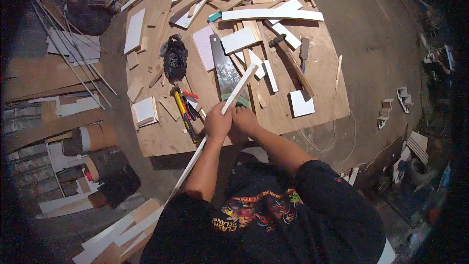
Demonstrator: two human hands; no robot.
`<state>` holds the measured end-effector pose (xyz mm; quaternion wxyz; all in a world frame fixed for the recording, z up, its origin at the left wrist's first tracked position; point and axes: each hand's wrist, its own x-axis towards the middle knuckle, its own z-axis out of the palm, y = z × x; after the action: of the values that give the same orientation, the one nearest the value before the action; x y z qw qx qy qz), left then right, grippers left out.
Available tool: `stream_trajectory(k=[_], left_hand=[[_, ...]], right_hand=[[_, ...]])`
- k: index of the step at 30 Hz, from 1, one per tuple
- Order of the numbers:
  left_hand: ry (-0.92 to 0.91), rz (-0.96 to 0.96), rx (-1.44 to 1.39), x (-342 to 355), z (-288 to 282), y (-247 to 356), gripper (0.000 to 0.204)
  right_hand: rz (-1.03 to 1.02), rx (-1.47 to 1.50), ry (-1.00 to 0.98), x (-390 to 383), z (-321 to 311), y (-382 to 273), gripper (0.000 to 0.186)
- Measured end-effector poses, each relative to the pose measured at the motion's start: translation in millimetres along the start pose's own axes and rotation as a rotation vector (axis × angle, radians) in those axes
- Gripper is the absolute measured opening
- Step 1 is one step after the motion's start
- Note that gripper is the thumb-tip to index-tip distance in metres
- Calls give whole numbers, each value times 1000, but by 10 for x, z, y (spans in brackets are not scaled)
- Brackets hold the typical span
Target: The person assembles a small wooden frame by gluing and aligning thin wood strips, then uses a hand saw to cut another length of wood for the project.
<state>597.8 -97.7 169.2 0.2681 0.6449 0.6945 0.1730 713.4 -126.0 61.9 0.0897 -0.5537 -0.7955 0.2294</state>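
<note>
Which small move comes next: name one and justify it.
I'd probably shift the long white strip sideways, off the line of the handsaw. The left hand already grips the strip, which in this view crosses in front of the saw's green handle, with the right hand close by.

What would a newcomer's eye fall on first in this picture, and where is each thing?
Probably the long white strip first, slanting through the closed left hand across the near edge of the wooden table. Next might come the handsaw, its green handle close by the right hand, and the crumpled black bag left of the saw. The hammer, to the saw's right, also stands out.
</note>
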Motion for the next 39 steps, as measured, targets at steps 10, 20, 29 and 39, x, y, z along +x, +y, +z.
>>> stream_trajectory(k=[10,20,29,39], left_hand=[[-96,75,5,406,90,527,40],[-167,243,7,188,811,1907,40],[-311,386,20,-140,2255,2862,43],[-262,69,71,-88,3435,2942,45]], right_hand=[[218,563,347,-398,-773,468,29],[420,839,665,-1753,-1463,1494,23],[753,821,1069,-3490,-1494,3094,21],[827,647,1095,-4318,-1583,3490,18]])
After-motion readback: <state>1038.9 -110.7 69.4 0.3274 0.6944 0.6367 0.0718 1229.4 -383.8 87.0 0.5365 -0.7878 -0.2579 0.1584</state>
